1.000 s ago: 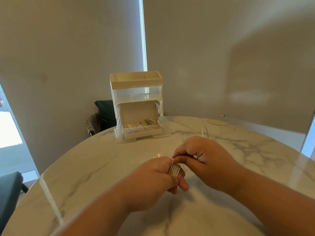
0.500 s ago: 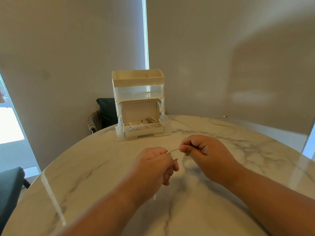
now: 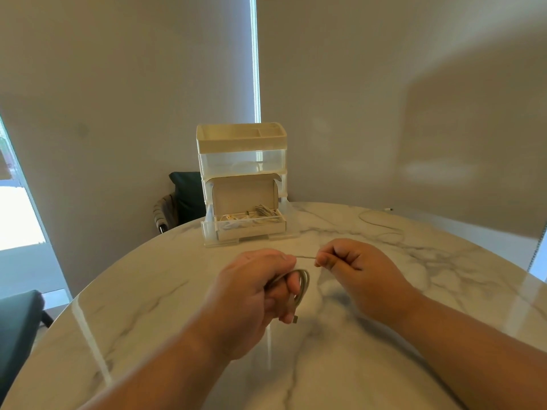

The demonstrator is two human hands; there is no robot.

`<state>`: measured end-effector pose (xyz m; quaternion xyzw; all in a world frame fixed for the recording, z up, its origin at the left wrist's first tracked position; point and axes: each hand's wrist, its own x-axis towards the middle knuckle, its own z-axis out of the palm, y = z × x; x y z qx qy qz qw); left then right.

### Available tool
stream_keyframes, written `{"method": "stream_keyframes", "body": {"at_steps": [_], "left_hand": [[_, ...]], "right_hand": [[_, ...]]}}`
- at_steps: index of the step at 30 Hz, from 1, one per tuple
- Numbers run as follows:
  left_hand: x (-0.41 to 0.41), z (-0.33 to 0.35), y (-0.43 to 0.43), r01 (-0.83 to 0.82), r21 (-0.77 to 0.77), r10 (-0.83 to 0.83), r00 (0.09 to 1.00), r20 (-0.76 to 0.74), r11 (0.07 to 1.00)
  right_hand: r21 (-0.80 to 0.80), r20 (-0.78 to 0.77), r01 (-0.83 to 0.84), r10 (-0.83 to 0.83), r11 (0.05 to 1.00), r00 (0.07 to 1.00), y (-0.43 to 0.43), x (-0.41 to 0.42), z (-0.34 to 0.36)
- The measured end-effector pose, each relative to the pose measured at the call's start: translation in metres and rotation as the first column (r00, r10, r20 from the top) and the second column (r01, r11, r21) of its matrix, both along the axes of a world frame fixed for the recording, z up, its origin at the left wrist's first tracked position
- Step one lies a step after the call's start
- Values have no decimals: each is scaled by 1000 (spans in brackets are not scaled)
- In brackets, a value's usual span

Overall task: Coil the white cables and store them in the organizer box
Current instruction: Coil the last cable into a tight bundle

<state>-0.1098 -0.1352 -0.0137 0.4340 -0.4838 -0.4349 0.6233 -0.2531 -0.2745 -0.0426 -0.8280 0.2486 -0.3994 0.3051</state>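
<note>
Pointing of the coil: the white cable (image 3: 305,284) is hanging in long loops, its long axis running top to bottom in view and its connector (image 3: 295,319) pointing down at the marble table (image 3: 148,306).
Free run: one strand is stretching sideways from the coil, then trailing toward the far right rim.
Hard to see: the grip is hiding most of the coil — the trailing part is fading into the marble veins.
Left hand (image 3: 254,294): fingers are curling round the coil, gripping it.
Right hand (image 3: 355,261): thumb and forefinger are pinching the strand; the rest are folding in.
Organizer box (image 3: 241,140): standing upright at the far side, its bottom drawer holding an open cardboard box (image 3: 244,193) of cables.
</note>
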Motion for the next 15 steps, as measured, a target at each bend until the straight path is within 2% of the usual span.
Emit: {"method": "stream_keyframes", "body": {"at_steps": [5, 11, 15], "left_hand": [[1, -2, 0, 49, 16, -49, 998, 37, 999], [-4, -4, 1, 212, 94, -210, 977, -29, 973], [-5, 0, -1, 49, 28, -46, 995, -90, 998]], "right_hand": [[-51, 14, 23, -22, 998, 1000, -4, -3, 3], [-83, 100, 64, -55, 994, 993, -5, -3, 3], [-96, -11, 28, -29, 995, 1000, -6, -3, 3]]}}
